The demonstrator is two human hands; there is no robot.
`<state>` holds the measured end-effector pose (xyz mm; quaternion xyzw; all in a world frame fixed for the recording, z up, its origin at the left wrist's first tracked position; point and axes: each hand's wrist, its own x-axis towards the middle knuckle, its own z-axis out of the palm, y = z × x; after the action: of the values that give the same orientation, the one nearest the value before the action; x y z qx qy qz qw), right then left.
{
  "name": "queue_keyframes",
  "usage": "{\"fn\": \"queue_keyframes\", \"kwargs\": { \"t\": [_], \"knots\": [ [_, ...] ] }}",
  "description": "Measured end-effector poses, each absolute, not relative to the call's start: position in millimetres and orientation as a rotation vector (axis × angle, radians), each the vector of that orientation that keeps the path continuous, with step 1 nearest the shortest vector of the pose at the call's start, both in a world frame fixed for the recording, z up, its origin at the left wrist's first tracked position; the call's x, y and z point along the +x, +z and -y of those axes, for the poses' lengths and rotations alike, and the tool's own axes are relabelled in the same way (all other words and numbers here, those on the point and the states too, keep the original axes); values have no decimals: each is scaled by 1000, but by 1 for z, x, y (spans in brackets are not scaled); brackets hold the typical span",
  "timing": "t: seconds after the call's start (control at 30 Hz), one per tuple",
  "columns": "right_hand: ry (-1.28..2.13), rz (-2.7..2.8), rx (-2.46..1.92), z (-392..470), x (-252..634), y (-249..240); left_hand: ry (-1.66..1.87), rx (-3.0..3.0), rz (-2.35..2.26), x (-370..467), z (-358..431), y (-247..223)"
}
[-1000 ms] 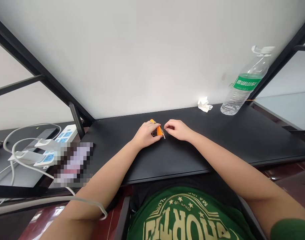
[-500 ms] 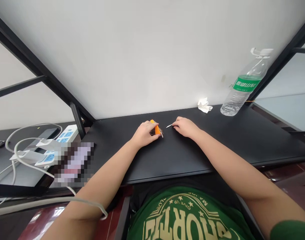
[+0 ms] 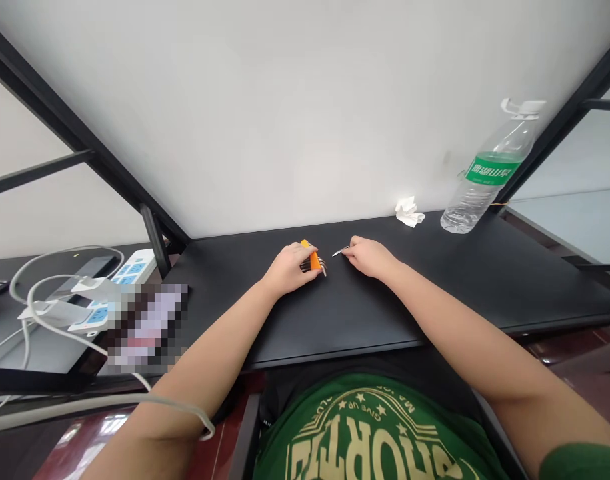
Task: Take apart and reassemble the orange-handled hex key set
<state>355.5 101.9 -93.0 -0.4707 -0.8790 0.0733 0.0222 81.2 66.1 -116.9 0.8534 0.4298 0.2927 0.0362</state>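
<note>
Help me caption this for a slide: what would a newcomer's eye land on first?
Mid-desk, the left hand rests on an orange holder of hex keys, while the right hand pinches a small silvery key beside it. At the far right stands a clear water bottle with a green label.

1. I wear a dark green T-shirt [image 3: 379, 427], short in the sleeve.
2. Across its chest runs a cream print: big block letters under an arc of small stars and smaller lettering, all upside down from where I look.
3. My forearms are bare to above the elbow; a bit of green sleeve [image 3: 579, 461] shows on my right arm.
4. My left hand [image 3: 289, 270] and right hand [image 3: 369, 257] are bare: no gloves, rings, or watch that I can see.
</note>
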Motion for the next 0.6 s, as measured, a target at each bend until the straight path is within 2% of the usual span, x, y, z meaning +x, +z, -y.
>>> {"fn": "queue_keyframes", "kwargs": {
  "t": [0.2, 0.37, 0.6],
  "knots": [
    [154, 2699, -1496, -93, 351, -82, 878, 2640, -1317, 82, -66, -117],
    [452, 2615, -1608, -95, 352, -83, 867, 2640, -1301, 82, -66, -117],
    [661, 2437, -1100, -92, 348, -84, 858, 2654, -1286, 83, -66, -118]
  ]
}}
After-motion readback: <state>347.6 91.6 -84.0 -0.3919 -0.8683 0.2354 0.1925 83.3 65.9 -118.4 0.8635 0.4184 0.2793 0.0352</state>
